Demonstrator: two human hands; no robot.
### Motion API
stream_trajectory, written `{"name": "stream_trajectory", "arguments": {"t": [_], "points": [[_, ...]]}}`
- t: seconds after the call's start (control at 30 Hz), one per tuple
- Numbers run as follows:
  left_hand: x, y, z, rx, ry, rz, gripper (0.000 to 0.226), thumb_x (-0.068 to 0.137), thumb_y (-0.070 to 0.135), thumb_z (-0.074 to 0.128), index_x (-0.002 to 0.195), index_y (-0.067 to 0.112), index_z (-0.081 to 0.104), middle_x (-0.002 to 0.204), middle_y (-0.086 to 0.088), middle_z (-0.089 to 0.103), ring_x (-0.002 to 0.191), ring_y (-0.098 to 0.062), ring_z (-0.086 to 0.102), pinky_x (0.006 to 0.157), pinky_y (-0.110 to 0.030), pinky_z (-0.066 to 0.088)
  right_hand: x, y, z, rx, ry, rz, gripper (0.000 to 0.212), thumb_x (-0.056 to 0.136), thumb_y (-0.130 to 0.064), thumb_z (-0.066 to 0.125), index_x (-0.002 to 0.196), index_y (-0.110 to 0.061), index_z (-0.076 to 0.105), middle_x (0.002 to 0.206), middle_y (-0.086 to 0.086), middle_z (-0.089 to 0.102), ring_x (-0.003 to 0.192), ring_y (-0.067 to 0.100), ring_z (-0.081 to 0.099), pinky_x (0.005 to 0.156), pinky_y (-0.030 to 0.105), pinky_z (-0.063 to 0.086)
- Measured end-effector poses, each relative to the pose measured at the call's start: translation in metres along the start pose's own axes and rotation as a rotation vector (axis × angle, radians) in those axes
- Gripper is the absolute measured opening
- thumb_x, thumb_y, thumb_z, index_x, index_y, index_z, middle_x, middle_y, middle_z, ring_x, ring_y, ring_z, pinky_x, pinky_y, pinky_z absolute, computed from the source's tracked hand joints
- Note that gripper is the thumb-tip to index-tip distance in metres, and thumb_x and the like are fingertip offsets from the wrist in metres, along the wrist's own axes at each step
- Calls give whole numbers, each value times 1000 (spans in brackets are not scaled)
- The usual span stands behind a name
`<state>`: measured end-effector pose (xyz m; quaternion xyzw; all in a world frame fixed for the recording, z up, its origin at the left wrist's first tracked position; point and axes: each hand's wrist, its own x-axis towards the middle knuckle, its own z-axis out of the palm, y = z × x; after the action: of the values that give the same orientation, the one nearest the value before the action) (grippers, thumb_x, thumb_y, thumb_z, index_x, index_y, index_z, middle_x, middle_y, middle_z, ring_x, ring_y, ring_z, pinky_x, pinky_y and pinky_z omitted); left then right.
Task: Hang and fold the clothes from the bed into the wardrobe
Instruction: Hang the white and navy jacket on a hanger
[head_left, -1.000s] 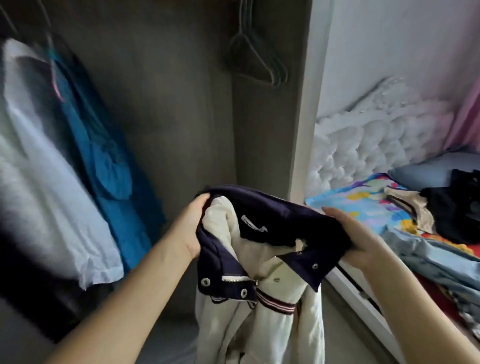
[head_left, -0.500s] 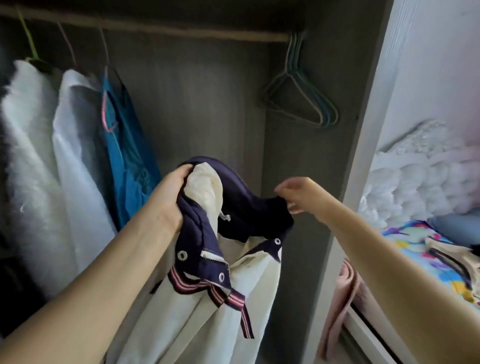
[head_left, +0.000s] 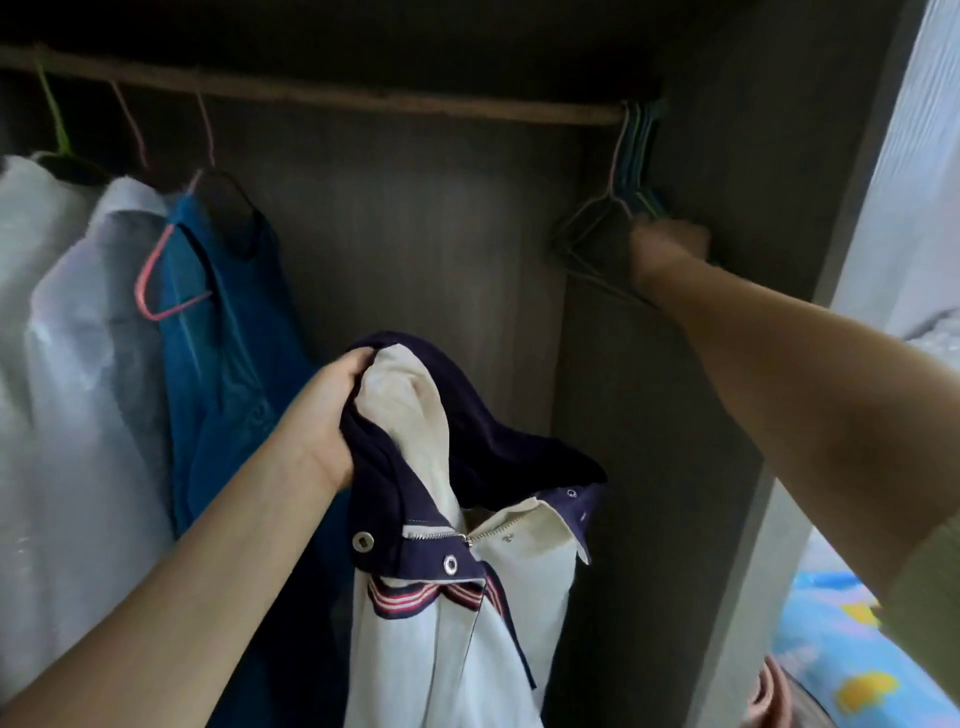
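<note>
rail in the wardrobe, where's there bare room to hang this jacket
Free: the rail between the blue garment and the bunch of empty hangers, where the right hand is. Crowded: the left end, with white garments packed together.

The middle of the rail (head_left: 363, 98) is lying bare, giving me room. Hung clothes (head_left: 104, 312) are crowding its left end, spare hangers (head_left: 631, 171) are bunching at its right end against the wardrobe's side wall (head_left: 727, 182).

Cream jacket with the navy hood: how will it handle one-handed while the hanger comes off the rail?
Probably floppy: the cream-and-navy jacket sags below the left hand. Its unsupported hood side droops, so it will likely swing. The bunched grip looks secure.
</note>
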<state>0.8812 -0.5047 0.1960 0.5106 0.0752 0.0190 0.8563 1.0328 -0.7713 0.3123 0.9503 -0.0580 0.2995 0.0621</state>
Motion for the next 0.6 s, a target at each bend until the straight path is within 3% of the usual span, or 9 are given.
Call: {"name": "stream_trajectory", "arguments": {"t": [0.1, 0.2, 0.37, 0.43, 0.53, 0.6], "points": [[10, -3, 4, -7, -6, -2, 57, 94, 30, 49, 43, 13, 65, 51, -2, 62, 44, -12, 62, 44, -18, 50, 7, -2, 7, 87, 11, 3, 34, 100, -2, 34, 130, 1, 48, 131, 24, 52, 119, 38, 51, 92, 43, 42], [19, -4, 9, 15, 30, 2, 47, 94, 31, 50, 54, 12, 65, 53, -3, 63, 45, -13, 62, 52, -21, 51, 8, -8, 14, 270, 57, 46, 33, 99, -1, 33, 130, 2, 44, 129, 26, 52, 118, 41, 52, 92, 47, 43], [30, -10, 9, 65, 53, 0, 49, 94, 30, 52, 50, 13, 66, 50, -2, 63, 42, -12, 61, 42, -16, 48, -32, -28, 54, 834, 181, 77, 23, 102, -15, 33, 119, -3, 42, 100, 23, 61, 89, 35, 61, 75, 44, 48], [29, -15, 2, 113, 67, -8, 37, 94, 30, 53, 63, 12, 64, 52, -3, 64, 44, -12, 62, 42, -17, 49, -59, -35, 77, 1107, 130, 82, 19, 100, -19, 43, 114, -6, 46, 92, 14, 59, 78, 26, 58, 68, 36, 46], [27, -25, -14, 186, 124, -41, 32, 92, 32, 56, 67, 13, 62, 50, -2, 63, 41, -12, 61, 44, -18, 47, -91, -41, 85, 1499, -74, 132, 18, 95, -34, 56, 97, -16, 56, 88, 4, 57, 66, 11, 53, 60, 29, 43], [23, -28, -25, 230, 179, -96, 31, 90, 33, 58, 66, 13, 62, 48, -2, 62, 39, -13, 59, 47, -22, 46, -109, -44, 75, 1703, -156, 217, 28, 95, -40, 54, 90, -13, 63, 66, -1, 48, 52, 8, 43, 48, 21, 34]]}}
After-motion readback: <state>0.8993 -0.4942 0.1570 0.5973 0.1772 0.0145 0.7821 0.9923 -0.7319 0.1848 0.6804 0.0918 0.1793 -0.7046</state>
